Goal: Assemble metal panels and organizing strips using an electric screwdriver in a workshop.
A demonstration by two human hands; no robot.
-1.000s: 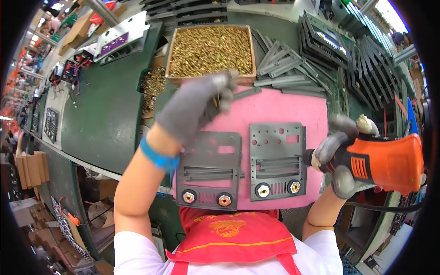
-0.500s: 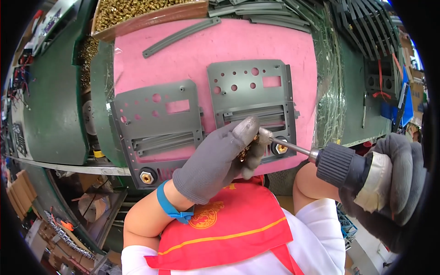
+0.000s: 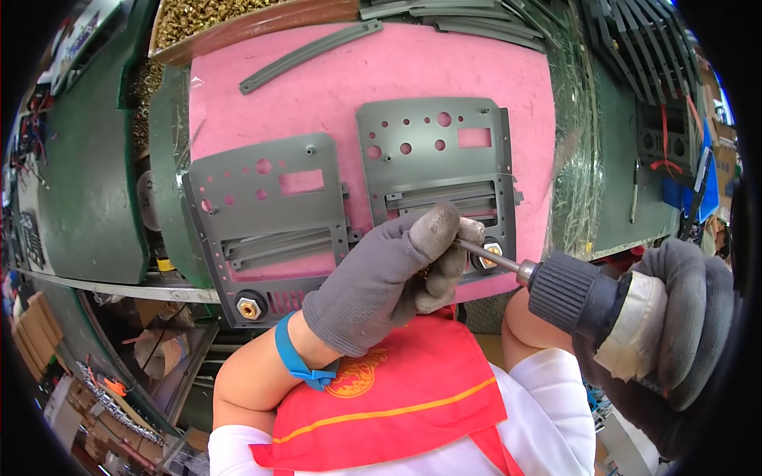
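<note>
My gloved right hand (image 3: 694,325) is wrapped round an electric screwdriver (image 3: 565,293) with a ribbed black collar and pale tape. Its thin bit (image 3: 498,258) points left, with the tip at the fingertips of my gloved left hand (image 3: 397,266). Those fingers are closed in a pinch; the small brass screws seen in them a moment ago are now mostly hidden. Beneath the hands lies a grey metal panel (image 3: 421,170) with round holes, a rectangular window and a brass fitting with a hex nut (image 3: 489,255). A similar panel (image 3: 274,186) lies to the left, with its own brass fitting (image 3: 251,305).
Both panels rest on a pink mat (image 3: 317,99). A box of small brass parts (image 3: 214,24) stands at the far left. One grey strip (image 3: 309,57) lies on the mat; more grey strips (image 3: 476,20) are piled behind. Slatted metal parts (image 3: 635,47) stand far right.
The screwdriver has shifted slightly left, bringing its bit deeper between my left fingertips. My left fingers have turned and closed, covering the brass screws. The whole view has shifted slightly.
</note>
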